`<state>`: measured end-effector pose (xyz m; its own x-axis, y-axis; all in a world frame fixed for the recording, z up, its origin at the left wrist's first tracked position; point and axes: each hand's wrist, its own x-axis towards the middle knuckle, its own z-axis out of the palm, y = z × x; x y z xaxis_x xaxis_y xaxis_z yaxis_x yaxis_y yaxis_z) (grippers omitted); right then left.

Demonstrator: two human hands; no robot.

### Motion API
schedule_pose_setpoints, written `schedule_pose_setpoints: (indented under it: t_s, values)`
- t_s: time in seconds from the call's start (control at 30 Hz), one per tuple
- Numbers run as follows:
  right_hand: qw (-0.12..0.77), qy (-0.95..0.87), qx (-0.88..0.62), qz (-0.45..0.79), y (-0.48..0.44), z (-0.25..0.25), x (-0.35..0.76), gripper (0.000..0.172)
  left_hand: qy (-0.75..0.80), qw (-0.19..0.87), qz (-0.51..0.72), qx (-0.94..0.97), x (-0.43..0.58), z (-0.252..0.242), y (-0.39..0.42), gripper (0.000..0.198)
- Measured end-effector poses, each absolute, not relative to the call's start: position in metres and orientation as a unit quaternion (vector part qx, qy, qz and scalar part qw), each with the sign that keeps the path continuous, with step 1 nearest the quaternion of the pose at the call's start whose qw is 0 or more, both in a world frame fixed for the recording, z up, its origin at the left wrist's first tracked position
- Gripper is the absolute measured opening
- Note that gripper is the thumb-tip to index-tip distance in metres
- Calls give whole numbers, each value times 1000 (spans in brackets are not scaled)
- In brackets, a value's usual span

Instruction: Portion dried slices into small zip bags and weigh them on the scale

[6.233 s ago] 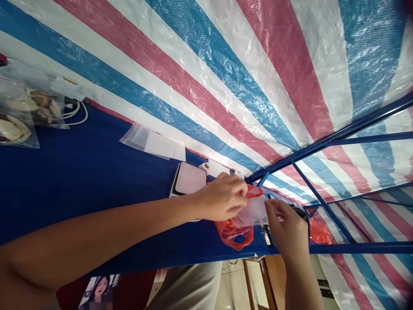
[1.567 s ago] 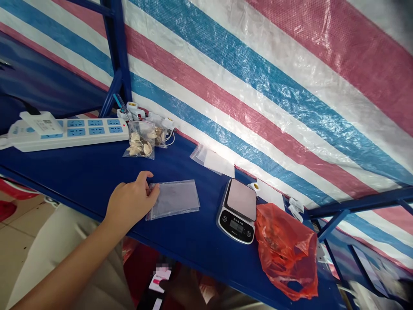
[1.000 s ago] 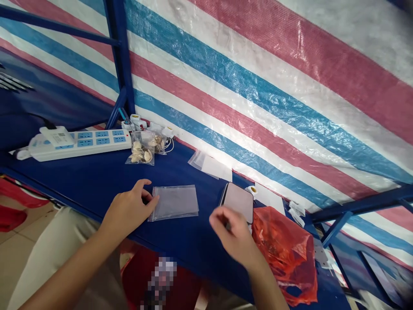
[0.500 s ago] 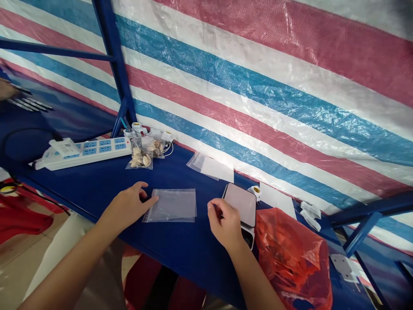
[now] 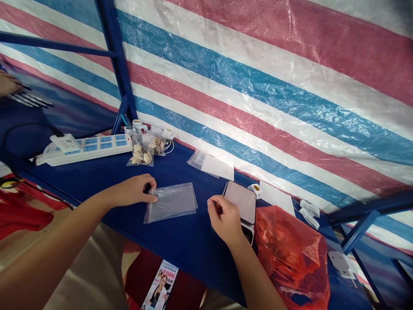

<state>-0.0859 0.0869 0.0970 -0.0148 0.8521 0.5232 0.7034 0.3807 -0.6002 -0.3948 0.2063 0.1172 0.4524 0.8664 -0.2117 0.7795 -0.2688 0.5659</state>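
Observation:
Clear flat plastic bags [image 5: 174, 200] lie on the blue table [image 5: 187, 241] in front of me. My left hand [image 5: 138, 190] pinches the left edge of the bags between thumb and fingers. To the right, my right hand [image 5: 225, 217] is curled closed beside a scale [image 5: 240, 201]; whether anything is inside its fingers is hidden. Two small clear bags with pale pieces, one of them nearer [image 5: 142, 156], sit farther back beside a power strip [image 5: 90, 148].
A red plastic bag [image 5: 290, 254] fills the right side. More clear bags and white paper [image 5: 217, 167] lie at the back. A white plug [image 5: 254, 189] is behind the scale. Another person's hand [image 5: 9, 84] is at far left near pens.
My left hand has closed on the bags' left edge, and the bags have tilted and spread a little. My right hand has barely moved. A printed card now shows below the table edge.

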Motion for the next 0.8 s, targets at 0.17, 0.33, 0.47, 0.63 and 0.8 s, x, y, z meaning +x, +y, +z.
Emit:
schedule_pose_setpoints:
  t_s: [0.17,0.33,0.47,0.63,0.8]
  values:
    - [442,-703,-551,85,86,100,-86,22,486,384,114,777,-400,116,207,39]
    - [474,-676,-562,51,88,105,-76,21,477,431,162,748,-388,121,228,43]
    - [526,-614,-588,-22,92,107,-56,19,459,427,192,755,-350,136,260,47]
    - [554,-556,-614,-88,97,106,-35,20,440,426,213,761,-279,157,312,50]
    - [538,-562,-621,-98,103,102,-30,20,467,310,168,810,-222,163,366,44]
